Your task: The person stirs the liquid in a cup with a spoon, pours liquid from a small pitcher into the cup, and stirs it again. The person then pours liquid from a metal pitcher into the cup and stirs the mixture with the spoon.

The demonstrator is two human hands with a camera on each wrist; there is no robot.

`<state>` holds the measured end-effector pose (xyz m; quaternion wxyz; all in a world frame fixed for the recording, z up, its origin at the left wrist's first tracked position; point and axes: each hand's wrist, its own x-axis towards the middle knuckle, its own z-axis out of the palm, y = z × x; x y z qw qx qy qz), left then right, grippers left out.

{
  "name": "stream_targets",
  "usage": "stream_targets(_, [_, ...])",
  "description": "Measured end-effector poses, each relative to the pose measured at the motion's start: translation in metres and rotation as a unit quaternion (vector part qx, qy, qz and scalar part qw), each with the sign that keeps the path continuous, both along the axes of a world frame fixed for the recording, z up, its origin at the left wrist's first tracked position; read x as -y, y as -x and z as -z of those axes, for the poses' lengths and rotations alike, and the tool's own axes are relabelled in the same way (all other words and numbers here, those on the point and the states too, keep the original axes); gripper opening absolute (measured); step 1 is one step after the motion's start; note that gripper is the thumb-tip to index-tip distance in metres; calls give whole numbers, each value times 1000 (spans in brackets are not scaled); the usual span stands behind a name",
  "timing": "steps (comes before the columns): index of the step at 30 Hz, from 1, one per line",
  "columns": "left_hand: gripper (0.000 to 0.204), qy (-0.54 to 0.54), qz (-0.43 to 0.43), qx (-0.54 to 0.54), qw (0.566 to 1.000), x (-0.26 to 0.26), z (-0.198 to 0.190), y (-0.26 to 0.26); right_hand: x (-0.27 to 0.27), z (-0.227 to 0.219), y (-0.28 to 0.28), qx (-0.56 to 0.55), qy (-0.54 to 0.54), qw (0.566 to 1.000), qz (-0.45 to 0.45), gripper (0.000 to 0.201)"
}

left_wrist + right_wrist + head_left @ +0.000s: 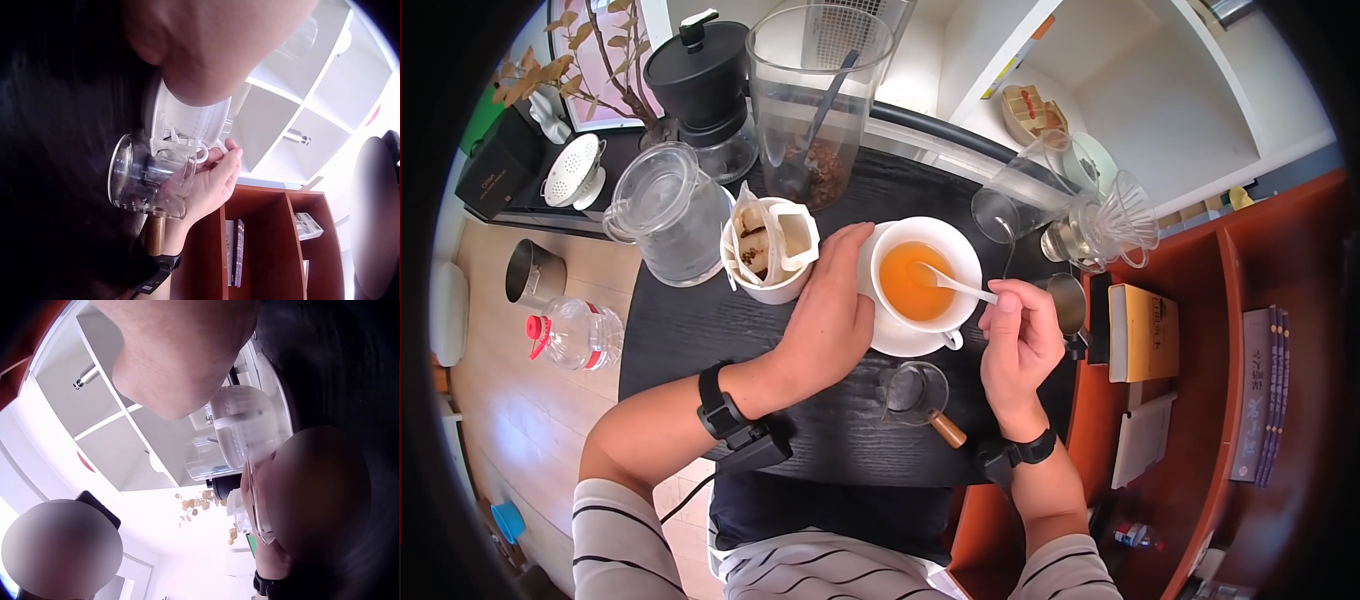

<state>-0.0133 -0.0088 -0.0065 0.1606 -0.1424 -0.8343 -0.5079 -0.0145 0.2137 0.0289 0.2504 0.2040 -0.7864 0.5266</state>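
Note:
A white cup [927, 275] of orange-brown liquid stands on a white saucer [890, 338] on the black table. My right hand [1018, 345] pinches the handle of a white spoon [960, 287], whose bowl dips into the liquid. Beside the saucer's left edge, my left hand [825, 320] rests with relaxed fingers, between the saucer and a second white cup [775, 290] that bears a drip bag [762, 240]. Toward my body lies a small glass pitcher [912, 390] with a wooden handle; the left wrist view shows this pitcher [150, 178] beside the cup.
A lidded glass jug [670, 215], a black grinder [700, 85] and a tall glass container [815, 120] with a dark scoop stand at the back left. Behind the cup on the right are a glass cylinder [1025, 190], a glass dripper [1125, 220] and a metal cup [1065, 302].

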Motion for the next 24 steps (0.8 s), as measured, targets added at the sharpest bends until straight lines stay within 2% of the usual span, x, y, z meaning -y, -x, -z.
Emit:
stream_targets(5, [68, -4, 2, 3, 1000, 0, -2, -1, -1, 0, -1, 32, 28, 999, 2, 12])
stream_targets(14, [69, 3, -1, 0, 1000, 0, -2, -1, 5, -4, 1, 119, 127, 984, -31, 21])
stream_targets(16, [70, 4, -1, -3, 1000, 0, -1, -1, 6, -4, 2, 156, 178, 971, -36, 21])
stream_targets(24, [71, -1, 5, 12, 1000, 1, -3, -2, 5, -4, 5, 228, 255, 939, -44, 23])
